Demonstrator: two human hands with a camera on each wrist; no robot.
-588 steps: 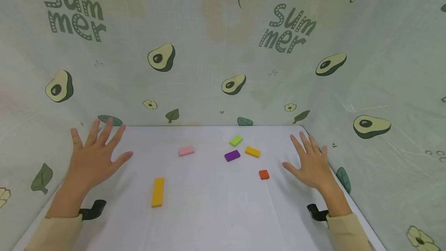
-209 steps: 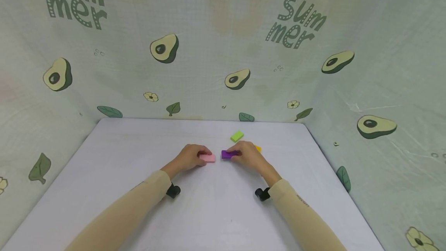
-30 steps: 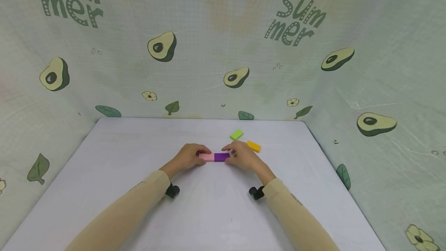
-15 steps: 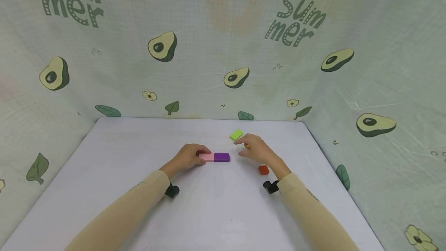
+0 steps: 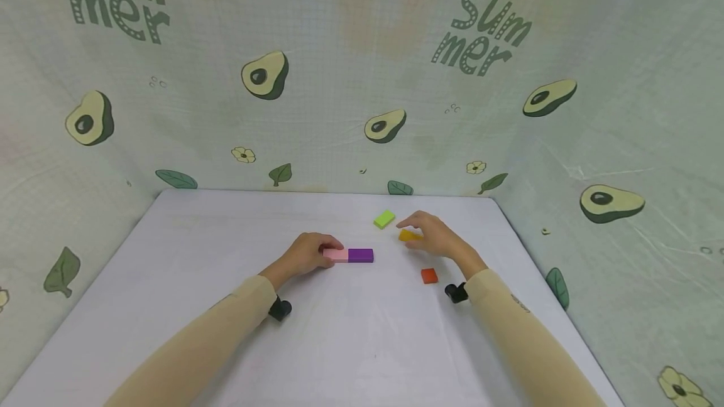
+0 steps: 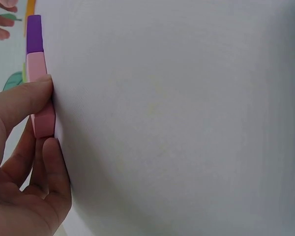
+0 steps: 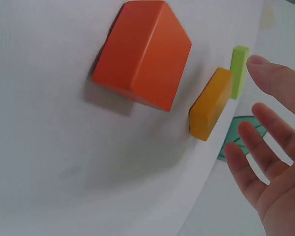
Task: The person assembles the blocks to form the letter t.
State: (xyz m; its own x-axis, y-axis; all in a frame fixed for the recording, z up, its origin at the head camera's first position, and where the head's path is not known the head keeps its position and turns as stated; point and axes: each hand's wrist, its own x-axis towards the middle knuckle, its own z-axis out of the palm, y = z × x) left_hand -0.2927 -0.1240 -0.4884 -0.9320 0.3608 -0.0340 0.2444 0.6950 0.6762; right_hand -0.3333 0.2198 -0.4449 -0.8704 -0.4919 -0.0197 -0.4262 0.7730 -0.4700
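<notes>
My left hand (image 5: pixel 307 253) pinches the left end of a pink block (image 5: pixel 338 255) on the white table. In the left wrist view, the thumb lies along one side of the pink block (image 6: pixel 37 64). Lined up end to end with it is a purple block (image 5: pixel 361 255). My right hand (image 5: pixel 434 235) hovers at a short yellow block (image 5: pixel 407 235), thumb and fingers parted on either side of it. The right wrist view has that hand (image 7: pixel 285 191) loosely spread, with a gap to the yellow block (image 7: pixel 211 103).
A lime green block (image 5: pixel 384 218) lies behind and left of the yellow one. Closer to me, below the right hand, sits an orange-red block (image 5: pixel 429 276). A printed cloth (image 5: pixel 322 130) hangs behind the table and along both sides.
The pink and purple blocks came together, end to end. My right hand has let go of the purple block and moved right to the yellow one. The long yellow block seen first is out of view.
</notes>
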